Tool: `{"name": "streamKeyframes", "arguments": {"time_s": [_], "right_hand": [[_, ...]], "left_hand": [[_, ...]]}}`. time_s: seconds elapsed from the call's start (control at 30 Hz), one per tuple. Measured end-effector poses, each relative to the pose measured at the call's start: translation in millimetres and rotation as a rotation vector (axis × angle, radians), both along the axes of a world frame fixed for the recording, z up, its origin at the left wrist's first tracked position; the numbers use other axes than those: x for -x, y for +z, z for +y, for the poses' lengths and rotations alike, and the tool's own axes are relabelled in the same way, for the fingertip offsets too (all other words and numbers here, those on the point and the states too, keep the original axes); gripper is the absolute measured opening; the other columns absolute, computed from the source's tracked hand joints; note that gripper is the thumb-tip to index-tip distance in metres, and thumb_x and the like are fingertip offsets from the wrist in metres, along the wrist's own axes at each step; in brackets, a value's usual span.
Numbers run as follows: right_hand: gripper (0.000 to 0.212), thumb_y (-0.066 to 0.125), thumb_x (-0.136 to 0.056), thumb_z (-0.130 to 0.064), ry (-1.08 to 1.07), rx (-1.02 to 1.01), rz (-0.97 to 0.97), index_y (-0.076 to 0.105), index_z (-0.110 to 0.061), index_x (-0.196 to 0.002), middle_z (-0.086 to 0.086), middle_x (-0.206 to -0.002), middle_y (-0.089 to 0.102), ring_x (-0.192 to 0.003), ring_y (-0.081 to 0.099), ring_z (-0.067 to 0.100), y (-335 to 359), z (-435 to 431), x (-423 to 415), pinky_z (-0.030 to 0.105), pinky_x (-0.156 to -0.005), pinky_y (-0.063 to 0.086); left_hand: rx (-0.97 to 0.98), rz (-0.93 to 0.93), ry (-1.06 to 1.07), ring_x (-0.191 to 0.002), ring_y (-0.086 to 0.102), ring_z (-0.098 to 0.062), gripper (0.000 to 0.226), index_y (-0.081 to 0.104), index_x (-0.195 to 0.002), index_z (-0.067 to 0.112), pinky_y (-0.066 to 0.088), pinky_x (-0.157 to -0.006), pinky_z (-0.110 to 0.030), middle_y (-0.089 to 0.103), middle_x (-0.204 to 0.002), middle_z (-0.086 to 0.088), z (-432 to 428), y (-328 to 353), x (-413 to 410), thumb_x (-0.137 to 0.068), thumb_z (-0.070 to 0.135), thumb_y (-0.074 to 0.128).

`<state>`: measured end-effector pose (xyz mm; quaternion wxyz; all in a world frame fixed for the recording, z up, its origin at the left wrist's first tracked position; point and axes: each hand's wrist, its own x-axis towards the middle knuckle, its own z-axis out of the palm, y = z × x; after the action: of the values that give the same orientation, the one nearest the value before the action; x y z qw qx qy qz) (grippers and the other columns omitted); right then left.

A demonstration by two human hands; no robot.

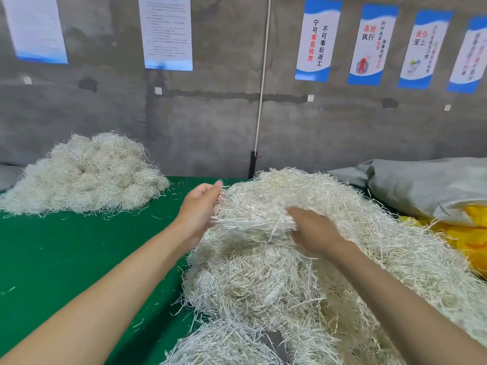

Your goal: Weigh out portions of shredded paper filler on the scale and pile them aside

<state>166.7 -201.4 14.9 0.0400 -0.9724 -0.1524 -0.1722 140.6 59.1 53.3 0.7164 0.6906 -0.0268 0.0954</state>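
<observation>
Head view: left hand (199,206) presses open-palmed and right hand (315,231) clutches a shredded-paper clump (253,212) atop the 4 o'clock heap (276,288); the person should lift gently, shedding stragglers.

You face a bare grey concrete wall (210,122), patched darker in spots. Blue-and-white posters (317,40) with Chinese text hang along the top. A white cord (263,75) runs down the wall. Below you is the green-covered counter (66,246). A grey sack (427,183) lies on a yellow bag (474,233), far right.
</observation>
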Motion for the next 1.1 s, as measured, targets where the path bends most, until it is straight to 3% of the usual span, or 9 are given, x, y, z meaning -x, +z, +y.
{"name": "streamKeyframes", "arguments": {"time_s": [0.1,0.27,0.4,0.5,0.7,0.8,0.9,1.03,1.1], "right_hand": [[0.03,0.054,-0.097,-0.021,-0.181,0.043,0.017,0.048,-0.02,-0.127,0.002,-0.12,0.063,-0.098,0.06,0.021,1.9,-31.4,2.1,0.038,-0.085,0.052],[0.032,0.048,-0.09,-0.001,-0.412,0.021,0.122,0.047,-0.017,-0.118,-0.003,-0.093,0.058,-0.086,0.058,0.019,5.7,-63.8,0.9,0.037,-0.078,0.048],[0.03,0.056,-0.09,-0.012,-0.436,-0.035,0.193,0.044,-0.019,-0.117,-0.006,-0.085,0.055,-0.077,0.055,0.014,10.5,-76.2,-2.6,0.031,-0.063,0.045],[0.027,0.059,-0.092,-0.016,-0.406,-0.027,0.253,0.047,-0.016,-0.117,0.0,-0.102,0.064,-0.087,0.06,0.016,16.1,-81.1,-3.8,0.034,-0.076,0.055],[0.039,0.055,-0.088,-0.001,-0.442,-0.039,0.315,0.051,-0.004,-0.127,0.015,-0.126,0.061,-0.104,0.061,0.025,19.9,-103.9,5.0,0.028,-0.073,0.046],[0.063,0.063,-0.093,-0.023,-0.324,-0.05,0.432,0.034,-0.007,-0.146,0.011,-0.149,0.045,-0.126,0.05,0.024,44.4,-87.1,19.0,0.026,-0.097,0.041],[0.098,0.077,-0.079,-0.047,-0.081,-0.142,0.487,0.019,-0.028,-0.155,-0.009,-0.159,0.023,-0.142,0.03,0.014,92.2,-54.9,53.6,0.028,-0.112,0.029],[0.073,0.074,-0.077,-0.051,0.193,-0.446,0.043,0.041,-0.042,-0.142,-0.019,-0.145,0.043,-0.12,0.041,-0.013,127.8,0.0,97.7,0.01,-0.093,0.034],[0.073,0.074,-0.078,-0.048,0.327,-0.514,-0.02,0.039,-0.043,-0.142,-0.02,-0.142,0.045,-0.116,0.042,-0.016,118.2,36.8,104.4,0.008,-0.094,0.037]], "left_hand": [[-0.102,-0.008,-0.016,-0.049,0.036,-0.007,0.027,0.055,-0.079,0.021,0.031,-0.05,-0.023,0.053,-0.069,0.007,5.2,4.7,3.7,-0.098,0.039,0.053],[0.086,-0.018,0.058,-0.045,0.028,-0.008,0.022,0.04,-0.074,0.022,0.022,-0.038,-0.021,0.037,-0.057,0.008,19.7,20.4,8.1,-0.095,0.017,0.044],[-0.064,-0.127,0.264,-0.049,0.032,-0.013,0.017,0.047,-0.073,0.016,0.028,-0.047,-0.027,0.04,-0.058,0.002,40.6,25.9,8.1,-0.09,0.018,0.046],[-0.21,-0.205,0.446,-0.053,0.039,-0.017,0.014,0.057,-0.082,0.008,0.032,-0.05,-0.03,0.047,-0.063,-0.006,55.1,25.0,4.9,-0.088,0.021,0.053],[0.002,-0.181,0.673,-0.034,0.04,-0.001,0.021,0.055,-0.074,0.013,0.029,-0.029,-0.016,0.048,-0.048,0.006,94.1,28.2,9.9,-0.092,0.005,0.048],[-0.092,-0.058,0.531,-0.046,0.038,-0.012,0.008,0.059,-0.098,0.014,0.038,-0.04,-0.022,0.042,-0.056,0.003,88.6,14.6,14.4,-0.097,0.017,0.052],[-0.164,-0.071,0.326,-0.05,0.038,-0.014,0.008,0.052,-0.085,0.01,0.033,-0.046,-0.026,0.044,-0.059,0.001,55.0,12.5,19.9,-0.093,0.013,0.052],[-0.093,-0.168,0.109,-0.049,0.036,-0.011,0.021,0.044,-0.071,0.018,0.029,-0.05,-0.026,0.042,-0.053,0.007,15.7,29.5,30.8,-0.087,0.007,0.052],[-0.011,-0.176,0.008,-0.05,0.036,-0.011,0.023,0.044,-0.071,0.019,0.028,-0.049,-0.027,0.042,-0.055,0.007,3.7,37.7,36.7,-0.088,0.006,0.052]]}}
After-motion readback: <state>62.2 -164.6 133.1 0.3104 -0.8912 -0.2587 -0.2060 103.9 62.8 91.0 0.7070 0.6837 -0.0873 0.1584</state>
